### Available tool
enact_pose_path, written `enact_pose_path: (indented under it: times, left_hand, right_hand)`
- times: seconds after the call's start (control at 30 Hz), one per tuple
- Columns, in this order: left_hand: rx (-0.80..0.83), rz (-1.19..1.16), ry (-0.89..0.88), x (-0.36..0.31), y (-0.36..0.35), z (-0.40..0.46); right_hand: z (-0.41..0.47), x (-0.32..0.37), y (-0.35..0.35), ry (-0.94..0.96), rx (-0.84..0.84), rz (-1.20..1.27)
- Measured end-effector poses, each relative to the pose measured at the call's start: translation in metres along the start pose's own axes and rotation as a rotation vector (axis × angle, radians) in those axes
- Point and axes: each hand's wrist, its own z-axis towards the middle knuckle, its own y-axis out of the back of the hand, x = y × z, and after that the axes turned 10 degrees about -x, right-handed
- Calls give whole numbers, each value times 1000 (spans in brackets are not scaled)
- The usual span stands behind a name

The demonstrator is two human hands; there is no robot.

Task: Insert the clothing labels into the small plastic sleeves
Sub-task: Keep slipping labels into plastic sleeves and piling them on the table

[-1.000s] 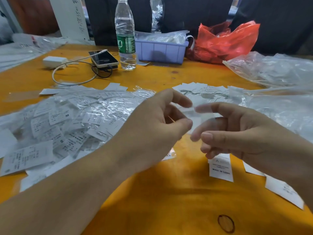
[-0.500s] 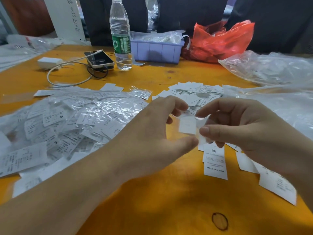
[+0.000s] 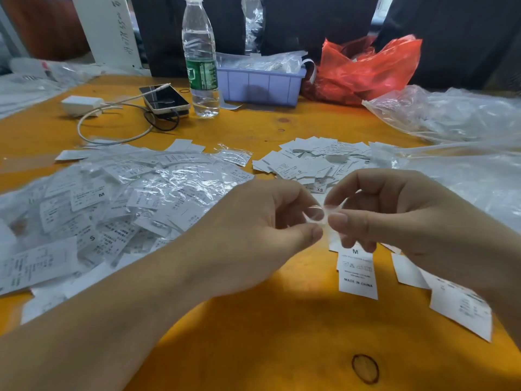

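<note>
Where half a second ago a white label showed between them, left hand (image 3: 253, 230) and right hand (image 3: 394, 218) now pinch one clear sleeve (image 3: 324, 218) above the counter (image 3: 282, 348), insertion seemingly underway.

Compared with a second ago, my left hand (image 3: 262, 230) and right hand (image 3: 394, 218) sit lower over the orange table (image 3: 282, 348) and closer together, thumbs and forefingers now almost touching. Half a second ago a small white label hung plainly visible between them; now only a crumpled bit of clear plastic sleeve (image 3: 324, 214) shows at the pinch of both hands, with a little white just below my right fingertips. The loose label marked M (image 3: 356, 273), earlier partly covered by my right hand, now shows nearly in full
</note>
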Motion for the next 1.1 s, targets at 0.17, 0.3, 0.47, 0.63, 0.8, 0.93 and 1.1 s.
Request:
enact_pose_path:
  times: [0.17, 0.3, 0.47, 0.63, 0.8, 0.93, 1.1]
  left_hand:
    - [-44, -13, 53, 1, 1, 2]
    - [-38, -2, 71, 1, 0, 1]
    - [-29, 0, 73, -1, 0, 1]
    - [-44, 13, 75, -2, 0, 1]
    - [-53, -3, 77, -3, 1, 1]
    - [-56, -4, 68, -3, 2, 1]
    - [-61, 0, 53, -3, 2, 1]
  right_hand:
    - [-5, 2, 14, 119, -7, -584]
    - [-6, 2, 13, -22, 290, -811]
    - [-1, -2, 10, 33, 289, -743]
    - [1, -10, 5, 124, 215, -727]
    - [0, -5, 7, 203, 66, -520]
    - [0, -4, 8, 226, -32, -389]
    - [0, -2, 7, 234, -94, -249]
